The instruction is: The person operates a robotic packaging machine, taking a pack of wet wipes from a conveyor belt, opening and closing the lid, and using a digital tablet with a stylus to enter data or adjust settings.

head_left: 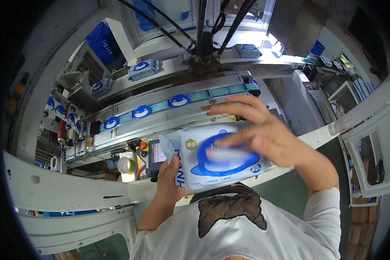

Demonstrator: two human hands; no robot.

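Observation:
A white and blue pack of wet wipes [223,170] with a large round blue whale design is held up in front of my chest. Its left end is gripped by my left hand [169,184], the thumb lying over the front edge and the other fingers hidden behind. My right hand [266,138] is over the upper right part of the pack with its fingers apart. Its lower fingers are blurred at the blue design, so I cannot tell whether they touch it.
Beyond the pack runs a conveyor belt [160,109] carrying round blue whale labels. Similar packs [143,69] lie on the ledge behind it, under black robot arms [202,43]. A small screen [156,151] and a red button [143,145] sit left of the pack. White frame rails [91,186] surround me.

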